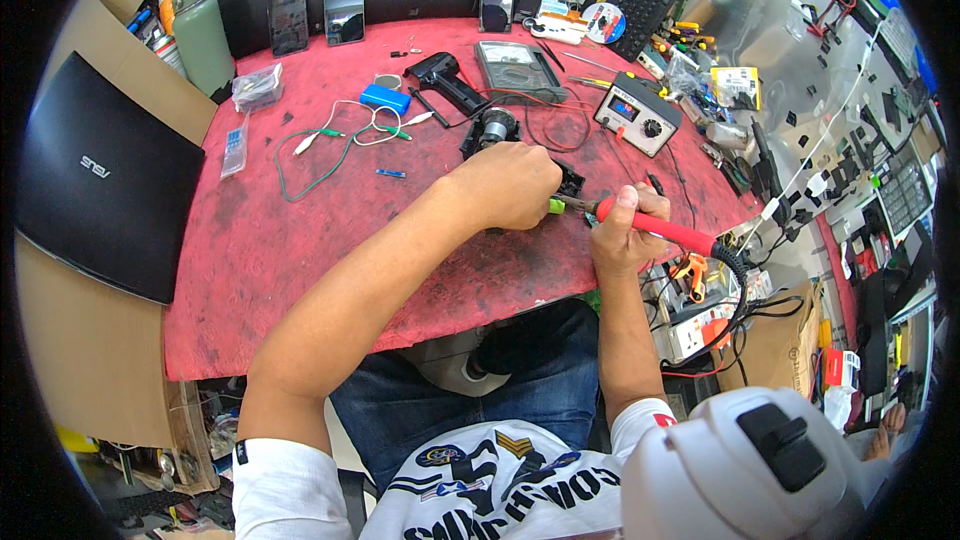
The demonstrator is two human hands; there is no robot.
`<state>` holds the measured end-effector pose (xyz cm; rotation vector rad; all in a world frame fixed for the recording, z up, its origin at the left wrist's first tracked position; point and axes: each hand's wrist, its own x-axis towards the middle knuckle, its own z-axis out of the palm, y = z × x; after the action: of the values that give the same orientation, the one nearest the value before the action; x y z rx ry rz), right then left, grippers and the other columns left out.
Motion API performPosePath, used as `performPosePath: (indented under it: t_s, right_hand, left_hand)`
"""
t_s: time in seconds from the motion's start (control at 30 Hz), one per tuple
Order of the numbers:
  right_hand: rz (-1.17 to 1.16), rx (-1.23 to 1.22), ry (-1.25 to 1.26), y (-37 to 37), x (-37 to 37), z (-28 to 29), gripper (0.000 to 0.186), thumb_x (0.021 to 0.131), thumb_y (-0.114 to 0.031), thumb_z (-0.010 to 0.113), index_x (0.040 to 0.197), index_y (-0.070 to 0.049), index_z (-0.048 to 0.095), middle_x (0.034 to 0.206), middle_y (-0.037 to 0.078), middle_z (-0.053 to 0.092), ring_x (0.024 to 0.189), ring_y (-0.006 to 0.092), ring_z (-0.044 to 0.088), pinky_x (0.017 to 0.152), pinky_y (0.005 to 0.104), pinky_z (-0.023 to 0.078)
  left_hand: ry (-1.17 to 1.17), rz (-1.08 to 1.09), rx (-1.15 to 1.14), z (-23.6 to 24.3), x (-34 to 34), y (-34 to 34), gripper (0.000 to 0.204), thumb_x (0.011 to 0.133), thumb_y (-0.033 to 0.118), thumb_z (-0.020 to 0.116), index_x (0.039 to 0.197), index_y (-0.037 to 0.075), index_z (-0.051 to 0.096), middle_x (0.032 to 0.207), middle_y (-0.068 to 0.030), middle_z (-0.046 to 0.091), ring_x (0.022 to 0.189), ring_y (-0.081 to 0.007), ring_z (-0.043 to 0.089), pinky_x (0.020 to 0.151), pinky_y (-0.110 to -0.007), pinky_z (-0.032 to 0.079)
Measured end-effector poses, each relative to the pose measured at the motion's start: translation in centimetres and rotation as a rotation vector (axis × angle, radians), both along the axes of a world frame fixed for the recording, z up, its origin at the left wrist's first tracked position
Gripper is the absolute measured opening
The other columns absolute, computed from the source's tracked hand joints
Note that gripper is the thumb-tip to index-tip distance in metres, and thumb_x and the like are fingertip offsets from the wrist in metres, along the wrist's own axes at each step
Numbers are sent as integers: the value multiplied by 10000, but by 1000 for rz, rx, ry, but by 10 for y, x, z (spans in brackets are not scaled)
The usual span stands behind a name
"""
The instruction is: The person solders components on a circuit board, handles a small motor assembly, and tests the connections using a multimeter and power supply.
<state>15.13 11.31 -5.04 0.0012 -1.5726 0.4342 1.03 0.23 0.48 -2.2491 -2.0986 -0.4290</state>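
The desk (300, 270), covered in worn, stained red felt, fills the middle of the frame. A closed black laptop (100, 185) lies at the left edge on brown cardboard, and cluttered shelves of tools and parts crowd the right side. Along the upper edge of the desk stand two dark phones (316, 10) and a green bottle (203, 35); a grey meter (518, 68) and a small white box with a dial (636, 113) sit upper centre. A green wire with clips (320, 155) curls beside a blue block (385, 98).

Just right of centre, the right hand (625, 230) has its fingers wrapped tight round a soldering iron (650, 225) with a smooth red handle and black cord. Its metal tip points left to a small black part (568, 182), which the left hand (505, 185) covers with curled fingers; whether they pinch it cannot be told.
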Motion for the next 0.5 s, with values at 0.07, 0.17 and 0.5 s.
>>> performPosePath:
  t_s: [0.07, 0.17, 0.5]
  right_hand:
    - [26, -7, 9, -1, -1, 1, 161, 891, -66, 566, 807, -72, 429, 635, 10, 406, 575, 103, 372, 590, 298, 346]
    - [28, -25, 10, -2, 0, 1, 161, 889, -68, 567, 805, -74, 430, 630, 10, 403, 574, 102, 369, 579, 296, 335]
    - [18, -25, 18, -1, 0, 1, 162, 886, -56, 562, 791, -69, 431, 633, 12, 417, 588, 116, 396, 602, 309, 371]
  left_hand:
    - [-27, 0, 7, -1, -2, -1, 160, 730, 118, 633, 766, -24, 697, 784, -240, 674, 795, -385, 683, 733, -458, 541]
    - [-62, 2, -2, -2, -5, -1, 165, 734, 118, 631, 761, -32, 693, 787, -254, 671, 799, -392, 682, 734, -458, 544]
    - [-71, -39, -37, 9, -13, 7, 160, 720, 142, 622, 700, -1, 691, 707, -224, 653, 713, -382, 664, 676, -462, 524]
